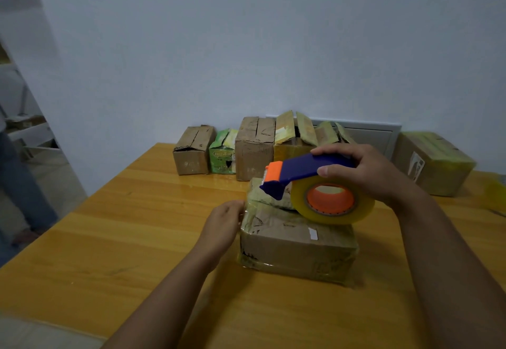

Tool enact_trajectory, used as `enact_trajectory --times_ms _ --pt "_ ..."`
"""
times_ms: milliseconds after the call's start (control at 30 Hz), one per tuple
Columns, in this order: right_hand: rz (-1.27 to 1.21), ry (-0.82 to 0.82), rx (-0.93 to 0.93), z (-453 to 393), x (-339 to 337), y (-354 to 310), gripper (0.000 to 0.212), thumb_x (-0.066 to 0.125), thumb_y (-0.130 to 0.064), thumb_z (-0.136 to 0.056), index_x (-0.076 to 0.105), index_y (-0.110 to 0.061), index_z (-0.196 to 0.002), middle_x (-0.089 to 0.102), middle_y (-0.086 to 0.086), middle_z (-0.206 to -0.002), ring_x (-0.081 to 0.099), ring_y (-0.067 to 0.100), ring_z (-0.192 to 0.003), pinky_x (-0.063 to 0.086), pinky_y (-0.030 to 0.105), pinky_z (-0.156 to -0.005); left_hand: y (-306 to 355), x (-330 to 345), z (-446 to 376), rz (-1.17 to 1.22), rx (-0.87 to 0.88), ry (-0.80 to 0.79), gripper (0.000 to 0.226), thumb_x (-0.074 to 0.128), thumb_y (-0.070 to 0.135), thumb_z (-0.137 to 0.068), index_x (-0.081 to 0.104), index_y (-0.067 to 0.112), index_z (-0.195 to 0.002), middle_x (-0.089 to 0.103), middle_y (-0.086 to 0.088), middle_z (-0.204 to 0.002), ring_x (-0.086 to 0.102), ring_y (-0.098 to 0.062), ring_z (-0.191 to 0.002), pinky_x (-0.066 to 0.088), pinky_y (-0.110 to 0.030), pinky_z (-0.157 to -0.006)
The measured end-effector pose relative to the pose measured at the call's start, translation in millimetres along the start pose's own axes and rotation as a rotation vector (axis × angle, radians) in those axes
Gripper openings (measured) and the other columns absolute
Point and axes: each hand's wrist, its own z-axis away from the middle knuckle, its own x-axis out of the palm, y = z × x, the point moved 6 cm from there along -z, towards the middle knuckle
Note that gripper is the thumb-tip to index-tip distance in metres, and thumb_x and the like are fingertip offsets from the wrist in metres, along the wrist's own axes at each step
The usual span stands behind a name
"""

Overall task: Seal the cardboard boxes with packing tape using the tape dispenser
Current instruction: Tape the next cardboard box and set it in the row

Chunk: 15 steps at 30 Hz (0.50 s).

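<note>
A cardboard box (297, 242) sits mid-table, already heavily wrapped in tape. The right hand (369, 173) grips a blue tape dispenser (309, 181) just above its far edge; the left hand (226, 221) touches its left side — whether the fingers pinch tape is unclear. Five boxes (254, 148) behind look unsealed — flaps raised on two.

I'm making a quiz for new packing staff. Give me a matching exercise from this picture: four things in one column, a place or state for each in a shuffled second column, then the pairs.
Things
1. tape dispenser
2. left hand
3. green carton
4. taped box

Places or states
A. in the back row by the wall
B. held in the right hand
C. on the table, nearest the person
D. at the box's left edge

Pairs: 1-B, 2-D, 3-A, 4-C
</note>
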Motion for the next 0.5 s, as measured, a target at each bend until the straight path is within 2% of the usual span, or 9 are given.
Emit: enact_trajectory --times_ms 67,133,233,300,367,500 --pt "-0.013 0.014 0.001 0 0 1 0.041 0.067 -0.059 -0.068 0.066 -0.051 -0.109 0.059 -0.015 -0.118 0.06 0.013 -0.099 0.054 0.031 -0.081 4 9 11 0.069 0.016 -0.123 0.019 0.044 0.045 -0.1 0.058 0.041 -0.11 0.063 0.02 -0.107 0.058 0.004 -0.095 0.048 -0.021 -0.076" --pt "-0.019 0.018 0.001 0 0 1 0.039 0.065 -0.053 -0.071 0.065 -0.048 -0.11 0.059 -0.015 -0.118 0.06 0.013 -0.099 0.053 0.029 -0.079 5 18 18 -0.031 0.071 -0.202 0.031 0.056 0.049 -0.093 0.047 0.047 -0.122 0.062 0.025 -0.109 0.061 0.007 -0.091 0.052 -0.019 -0.074" --pt "-0.01 0.023 0.004 0 0 0 0.041 0.065 -0.054 -0.071 0.064 -0.047 -0.112 0.059 -0.014 -0.117 0.06 0.013 -0.098 0.049 0.024 -0.074 -3 19 11 -0.156 0.149 -0.1 0.042 0.059 0.044 -0.093 0.043 0.04 -0.131 0.063 0.023 -0.111 0.06 0.012 -0.092 0.055 -0.022 -0.076" --pt "-0.012 0.038 0.008 0 -2 -1 0.044 0.065 -0.056 -0.071 0.064 -0.045 -0.114 0.059 -0.013 -0.117 0.061 0.013 -0.098 0.05 0.025 -0.075 -5 15 3 -0.24 0.17 -0.049 0.057 0.056 0.046 -0.094 0.035 0.032 -0.146 0.056 0.018 -0.13 0.057 0.004 -0.108 0.053 -0.025 -0.085" --pt "0.005 0.061 0.008 -1 -2 -3 0.049 0.069 -0.059 -0.072 0.064 -0.041 -0.117 0.059 -0.015 -0.114 0.06 0.012 -0.098 0.051 0.026 -0.077 -6 10 -4 -0.306 0.181 -0.02 0.067 0.053 0.043 -0.096 0.022 0.028 -0.154 0.05 0.006 -0.14 0.05 -0.009 -0.123 0.049 -0.029 -0.093" --pt "0.063 0.098 0.01 -4 2 -9 0.05 0.065 -0.056 -0.076 0.064 -0.036 -0.122 0.053 -0.027 -0.107 0.057 0.007 -0.097 0.048 0.023 -0.075 -2 6 -16 -0.401 0.282 -0.011 0.054 0.049 0.035 -0.1 0.031 0.026 -0.15 0.044 0.004 -0.148 0.043 -0.007 -0.127 0.042 -0.031 -0.1"
